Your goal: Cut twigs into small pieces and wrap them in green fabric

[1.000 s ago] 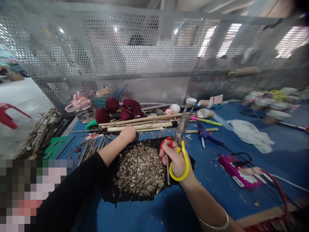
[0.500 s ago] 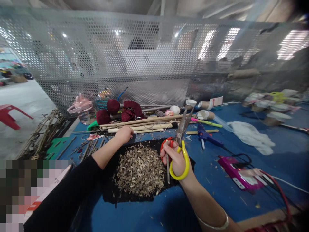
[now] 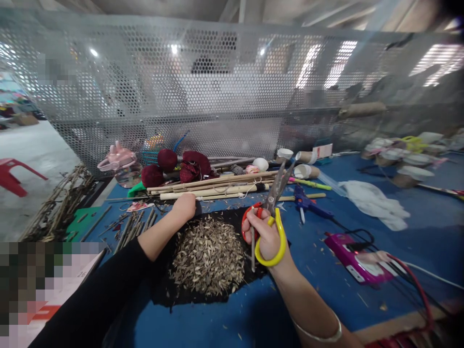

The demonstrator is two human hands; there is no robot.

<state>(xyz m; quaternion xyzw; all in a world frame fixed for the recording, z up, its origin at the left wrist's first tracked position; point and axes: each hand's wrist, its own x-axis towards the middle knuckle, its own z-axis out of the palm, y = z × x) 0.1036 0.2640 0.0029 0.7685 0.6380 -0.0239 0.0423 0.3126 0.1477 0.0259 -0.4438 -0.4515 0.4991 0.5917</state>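
Observation:
My right hand (image 3: 267, 237) is closed around a pair of scissors (image 3: 272, 200) with one red and one yellow handle loop. Their blades point away from me and stand a little apart. A short thin stick (image 3: 253, 249) is also held in that hand, hanging down from the fingers. My left hand (image 3: 184, 208) is curled at the far edge of a black cloth (image 3: 163, 290); its fingertips are hidden, so what they grip cannot be made out. A heap of dry brown seed-like flakes (image 3: 208, 256) lies on the cloth between both hands.
Long pale sticks (image 3: 217, 191) and dark red balls (image 3: 167, 158) lie beyond the cloth, before a perforated metal screen (image 3: 217, 87). Short twigs (image 3: 132, 229) are at left. To the right are a blue glue gun (image 3: 308, 203), a purple power strip (image 3: 362, 263) with cables and white plastic (image 3: 375, 200).
The fingers of my left hand have curled in more at the cloth's far edge. My right hand still holds the scissors and thin stick, nearly unmoved. The view has shifted slightly.

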